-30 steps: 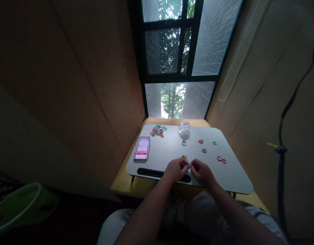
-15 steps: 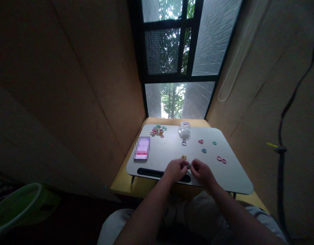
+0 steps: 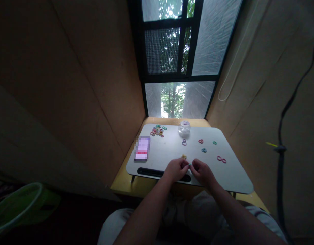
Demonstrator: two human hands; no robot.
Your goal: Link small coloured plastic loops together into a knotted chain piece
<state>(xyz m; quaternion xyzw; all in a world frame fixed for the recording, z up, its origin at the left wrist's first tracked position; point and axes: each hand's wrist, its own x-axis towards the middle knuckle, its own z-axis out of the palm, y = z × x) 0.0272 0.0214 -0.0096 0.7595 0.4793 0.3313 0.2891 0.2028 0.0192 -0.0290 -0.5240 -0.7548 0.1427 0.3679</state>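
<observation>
Left hand and right hand pinch one small green band, stretchy-looking, perhaps rubber, between them above the smooth white surface! Just beyond, one yellow clump; farther off, one clear rounded jar and one twisted, two-looped pink band.

Pale legwear — bare forearms

dim room | daylight from window | dark corners | soft detail
</observation>
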